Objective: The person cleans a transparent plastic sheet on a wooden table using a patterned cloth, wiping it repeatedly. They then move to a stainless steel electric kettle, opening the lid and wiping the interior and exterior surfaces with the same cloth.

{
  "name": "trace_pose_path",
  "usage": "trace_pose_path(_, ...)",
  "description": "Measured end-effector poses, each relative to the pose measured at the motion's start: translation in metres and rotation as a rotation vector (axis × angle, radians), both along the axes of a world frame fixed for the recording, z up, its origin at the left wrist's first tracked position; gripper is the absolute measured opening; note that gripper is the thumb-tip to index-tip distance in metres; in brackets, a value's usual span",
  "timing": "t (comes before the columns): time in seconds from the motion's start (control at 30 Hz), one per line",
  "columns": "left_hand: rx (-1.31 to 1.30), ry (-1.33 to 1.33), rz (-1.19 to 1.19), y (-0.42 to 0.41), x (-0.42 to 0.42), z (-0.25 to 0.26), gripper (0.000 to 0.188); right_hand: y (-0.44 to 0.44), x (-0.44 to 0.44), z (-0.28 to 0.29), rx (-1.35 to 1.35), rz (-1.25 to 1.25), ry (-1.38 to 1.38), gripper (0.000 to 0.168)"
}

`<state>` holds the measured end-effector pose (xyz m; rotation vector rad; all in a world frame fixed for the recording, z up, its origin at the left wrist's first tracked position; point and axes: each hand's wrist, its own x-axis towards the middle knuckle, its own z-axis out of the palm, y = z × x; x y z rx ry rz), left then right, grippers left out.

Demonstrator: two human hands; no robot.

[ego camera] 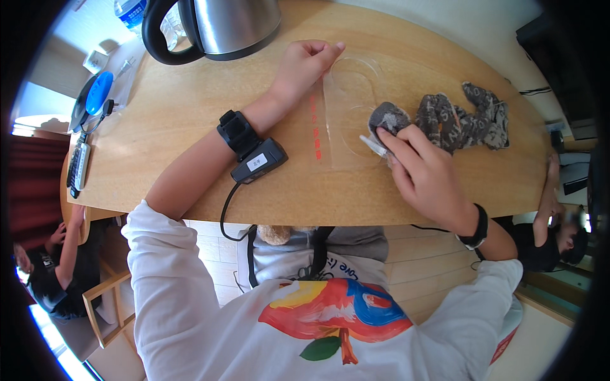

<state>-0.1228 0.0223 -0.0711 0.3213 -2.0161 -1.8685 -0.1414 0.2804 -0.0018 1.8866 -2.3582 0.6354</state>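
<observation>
My left hand lies with curled fingers on the far side of the table, at the upper corner of a clear plastic bag. Whether the bag's edge is between its fingers is hidden. The bag lies flat and bears red printing. In my right hand is a piece of grey fabric, pinched between thumb and fingers over the bag's right side. A small white strip sticks out below the fabric. Just beyond these fingers, dark patterned fabric, apparently socks, lies crumpled on the table.
A steel kettle with a black handle stands at the far left. Behind it is a plastic bottle. Remote controls and a blue oval object lie along the left edge. A corded black device hangs from my left wrist. Other people sit at both sides.
</observation>
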Motion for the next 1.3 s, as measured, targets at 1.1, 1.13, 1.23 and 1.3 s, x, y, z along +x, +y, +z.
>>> trace_pose_path(1.1,0.091,-0.029,-0.004,-0.003,-0.001,0.0,0.043,-0.084,-0.018,-0.003,-0.208,0.255,0.091,0.017)
trace_pose_path(1.13,0.068,-0.014,0.008,-0.003,-0.001,-0.001,0.044,-0.079,-0.014,-0.004,-0.185,0.269,0.064,0.016)
trace_pose_path(1.23,0.018,0.01,0.033,-0.001,-0.005,-0.001,0.046,-0.054,-0.005,-0.003,-0.156,0.334,0.016,0.012)
trace_pose_path(1.3,0.02,-0.014,0.038,0.002,-0.005,0.002,0.047,-0.038,-0.005,0.001,-0.1,0.336,0.118,0.01)
